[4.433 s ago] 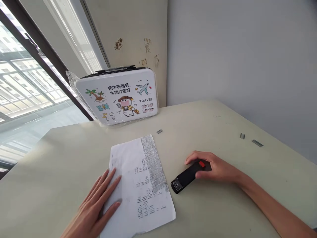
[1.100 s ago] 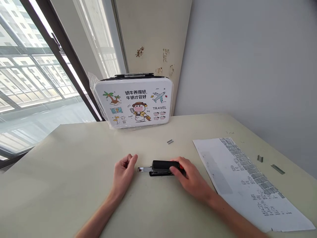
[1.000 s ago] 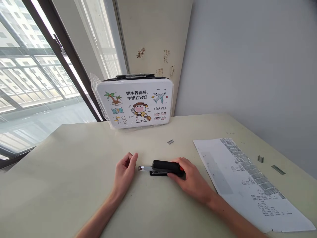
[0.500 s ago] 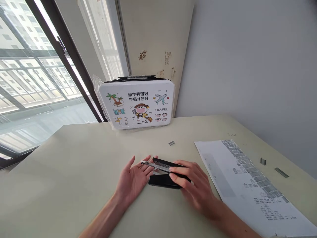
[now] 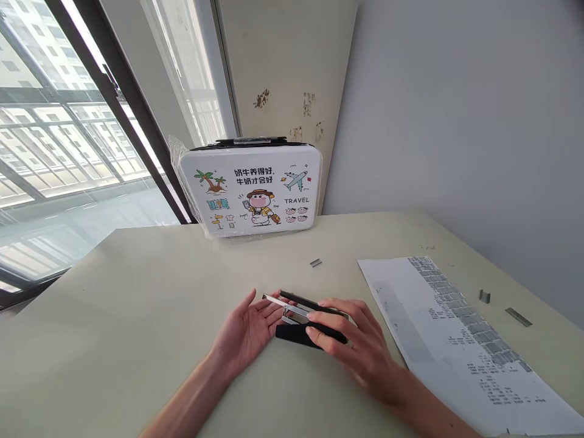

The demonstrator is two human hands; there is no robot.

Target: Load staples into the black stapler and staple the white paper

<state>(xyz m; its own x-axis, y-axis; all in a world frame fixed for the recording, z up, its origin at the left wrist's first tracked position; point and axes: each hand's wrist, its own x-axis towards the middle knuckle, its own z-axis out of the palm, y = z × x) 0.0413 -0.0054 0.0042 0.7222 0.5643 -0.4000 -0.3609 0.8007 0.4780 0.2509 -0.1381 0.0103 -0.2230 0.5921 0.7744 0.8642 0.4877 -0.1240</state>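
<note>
A black stapler (image 5: 298,334) is gripped in my right hand (image 5: 360,340), which wraps around its rear end. Its upper cover is swung away from the base, and the metal magazine shows between them, pointing left. My left hand (image 5: 244,337) lies palm up beside it, fingers stretched out and partly behind the stapler's front end. Whether those fingertips touch the stapler I cannot tell. Beyond the stapler, a small strip of staples (image 5: 316,263) rests on the table.
A white cartoon case (image 5: 255,188) in clear plastic stands at the back of the table (image 5: 114,328). Right of my right hand lies a printed paper sheet (image 5: 410,304). Past it are a staple piece (image 5: 484,297) and a longer staple strip (image 5: 519,317). A window is at left.
The stapler has tilted slightly in my right hand, its magazine tip shifting a little right. My left hand has moved slightly right, staying palm up.
</note>
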